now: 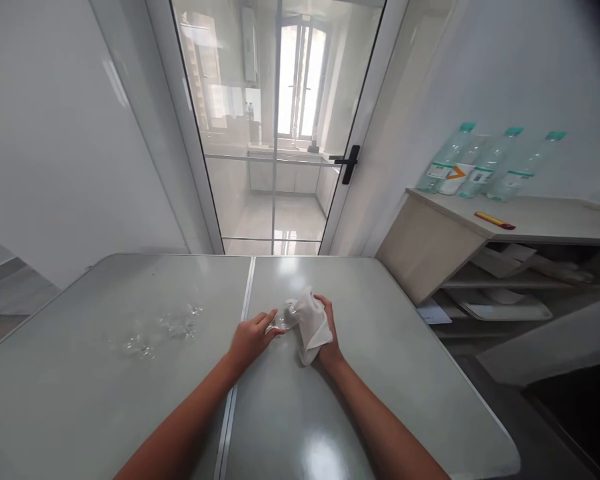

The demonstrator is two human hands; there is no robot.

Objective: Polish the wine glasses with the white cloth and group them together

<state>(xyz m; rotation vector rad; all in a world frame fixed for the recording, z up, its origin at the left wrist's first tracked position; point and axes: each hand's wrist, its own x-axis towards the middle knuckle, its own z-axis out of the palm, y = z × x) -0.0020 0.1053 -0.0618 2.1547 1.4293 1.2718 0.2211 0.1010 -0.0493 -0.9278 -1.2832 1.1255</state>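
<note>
Near the middle of the table [380, 373], my left hand [251, 339] pinches one end of a small clear drinking glass [286, 318] between thumb and fingers. Its other end meets a white cloth [312, 321], which hides part of it. My right hand [332, 348] is closed around the cloth from the right, fingers mostly behind it. The glass is tilted toward the cloth; its exact shape is hard to make out. To the left, several transparent glass pieces [177, 325] sit on the tabletop, their outlines faint.
A metal seam [248, 287] divides the tabletop. Behind it stands a glazed door with a black handle [349, 164]. On the right, a shelf unit [430, 233] carries several clear bottles [487, 167] with green caps and a yellow-and-red box-cutter-like object [495, 221].
</note>
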